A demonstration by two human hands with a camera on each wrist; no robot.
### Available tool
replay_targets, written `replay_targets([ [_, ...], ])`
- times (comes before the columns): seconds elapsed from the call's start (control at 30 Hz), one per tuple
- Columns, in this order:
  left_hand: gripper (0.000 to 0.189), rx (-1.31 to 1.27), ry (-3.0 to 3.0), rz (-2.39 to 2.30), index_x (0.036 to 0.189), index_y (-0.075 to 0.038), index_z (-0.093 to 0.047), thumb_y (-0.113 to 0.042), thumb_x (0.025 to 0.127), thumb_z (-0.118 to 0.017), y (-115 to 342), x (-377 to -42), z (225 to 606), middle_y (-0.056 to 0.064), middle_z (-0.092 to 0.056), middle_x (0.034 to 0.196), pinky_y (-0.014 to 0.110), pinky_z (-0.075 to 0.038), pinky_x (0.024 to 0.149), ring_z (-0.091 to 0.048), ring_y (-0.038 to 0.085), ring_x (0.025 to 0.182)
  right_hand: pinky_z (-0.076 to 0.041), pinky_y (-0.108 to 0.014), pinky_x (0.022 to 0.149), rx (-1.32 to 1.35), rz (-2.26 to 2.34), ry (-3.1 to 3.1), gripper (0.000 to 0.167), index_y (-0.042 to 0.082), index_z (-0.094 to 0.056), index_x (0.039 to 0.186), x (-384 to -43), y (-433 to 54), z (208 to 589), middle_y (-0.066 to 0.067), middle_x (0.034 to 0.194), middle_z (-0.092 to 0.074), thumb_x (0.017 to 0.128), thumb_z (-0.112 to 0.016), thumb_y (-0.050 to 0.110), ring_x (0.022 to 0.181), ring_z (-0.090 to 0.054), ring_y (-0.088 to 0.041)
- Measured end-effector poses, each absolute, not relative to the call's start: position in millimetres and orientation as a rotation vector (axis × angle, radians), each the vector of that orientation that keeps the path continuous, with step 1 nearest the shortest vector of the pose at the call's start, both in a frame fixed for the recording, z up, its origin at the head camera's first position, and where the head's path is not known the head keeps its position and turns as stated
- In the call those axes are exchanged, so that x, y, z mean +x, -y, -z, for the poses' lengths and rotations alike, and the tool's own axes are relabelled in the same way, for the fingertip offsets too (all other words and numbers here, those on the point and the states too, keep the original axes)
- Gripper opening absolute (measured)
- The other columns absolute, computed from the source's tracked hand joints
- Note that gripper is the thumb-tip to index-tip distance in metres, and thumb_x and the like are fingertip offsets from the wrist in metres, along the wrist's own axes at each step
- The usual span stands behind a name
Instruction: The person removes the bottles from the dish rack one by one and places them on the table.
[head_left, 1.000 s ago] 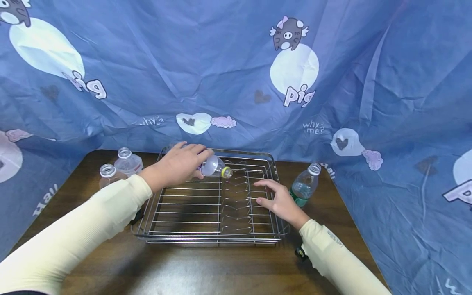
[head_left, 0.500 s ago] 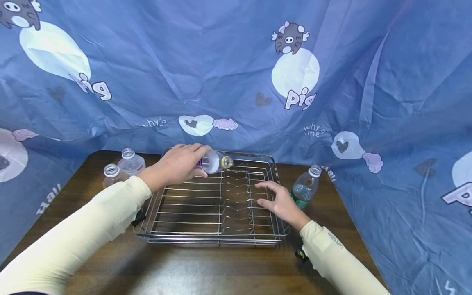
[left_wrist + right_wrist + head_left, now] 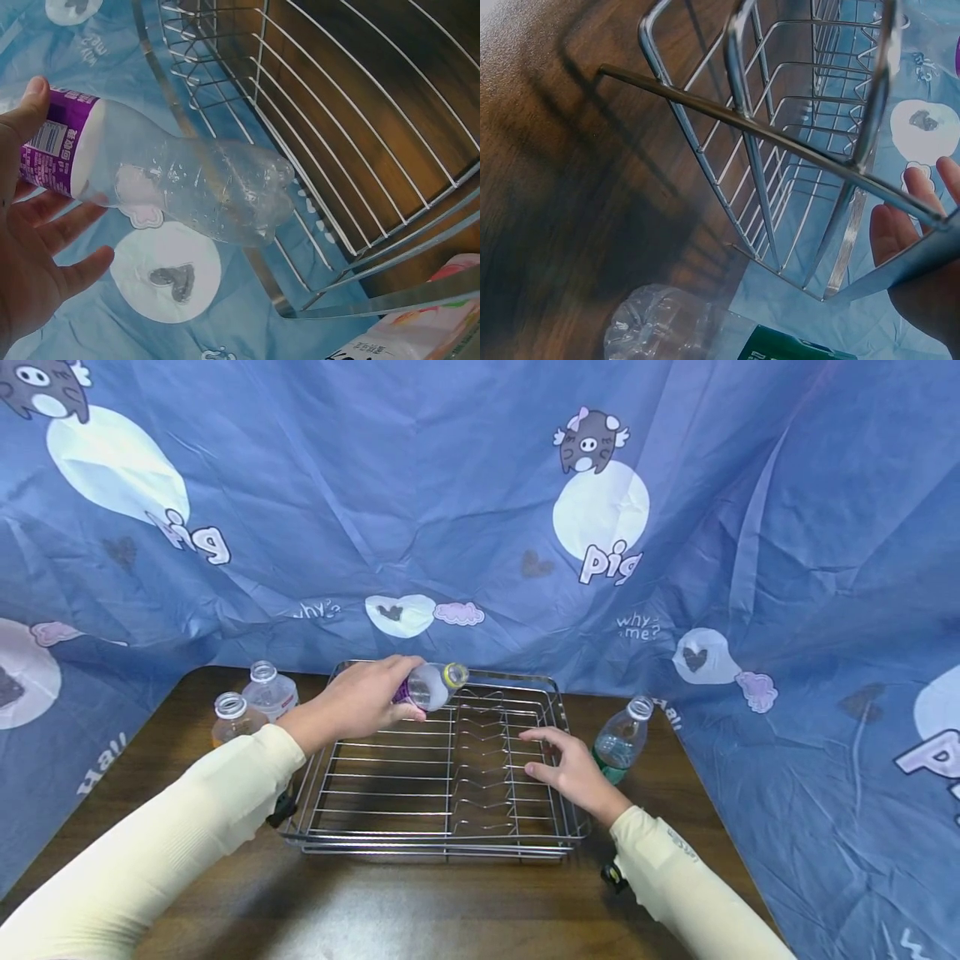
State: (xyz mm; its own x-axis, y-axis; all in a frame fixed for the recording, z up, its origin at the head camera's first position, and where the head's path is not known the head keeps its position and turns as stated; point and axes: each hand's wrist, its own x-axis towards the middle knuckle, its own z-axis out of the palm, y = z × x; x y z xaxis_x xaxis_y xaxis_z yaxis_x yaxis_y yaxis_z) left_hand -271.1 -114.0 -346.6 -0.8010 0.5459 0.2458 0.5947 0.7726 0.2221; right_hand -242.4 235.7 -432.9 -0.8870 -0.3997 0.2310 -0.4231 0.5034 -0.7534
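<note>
My left hand (image 3: 363, 702) grips a clear plastic bottle (image 3: 431, 687) by its purple label, above the back left of a metal wire dish rack (image 3: 435, 838). The bottle lies nearly level, its yellow-ringed neck pointing right and slightly up. In the left wrist view, the thumb presses the label and the bottle's base (image 3: 251, 199) shows against the rack. My right hand (image 3: 572, 768) hovers at the rack's right side, fingers loosely bent with nothing in them. Just beyond it stands an uncapped clear bottle with a green label (image 3: 618, 743).
Two more uncapped bottles stand left of the rack: a clear bottle (image 3: 272, 693) behind and an orange-labelled bottle (image 3: 237, 717) in front, partly hidden by my left arm. The brown wooden table (image 3: 450, 910) meets a blue printed cloth (image 3: 480, 527) behind and right.
The bottle in my left hand has tilted, its neck swinging up and slightly left. My right hand stays in place. The head view has shifted a little.
</note>
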Motion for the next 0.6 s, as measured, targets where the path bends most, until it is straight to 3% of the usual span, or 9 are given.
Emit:
replay_targets([
  [0.3, 0.077, -0.866, 2.835, 0.510, 0.145, -0.006, -0.047, -0.050, 0.088, -0.074, 115.8, -269.9, 350.9, 0.011, -0.063, 0.123, 0.046, -0.053, 0.088, -0.064, 0.026, 0.103, -0.049, -0.050, 0.096, 0.711, -1.366, 2.717, 0.046, -0.001, -0.063, 0.130, -240.2, -233.6, 430.0, -0.017, 0.131, -0.064, 0.086, -0.077, 0.002, 0.111, -0.060, -0.034],
  [0.6, 0.072, -0.855, 2.850, 0.546, 0.143, -0.008, -0.048, -0.049, 0.089, -0.073, 116.3, -268.5, 349.5, 0.005, -0.064, 0.115, 0.043, -0.052, 0.083, -0.062, 0.022, 0.098, -0.049, -0.047, 0.096, 0.745, -1.368, 2.728, 0.042, -0.008, -0.062, 0.128, -218.5, -222.3, 391.4, -0.025, 0.129, -0.062, 0.087, -0.073, -0.002, 0.114, -0.059, -0.038],
])
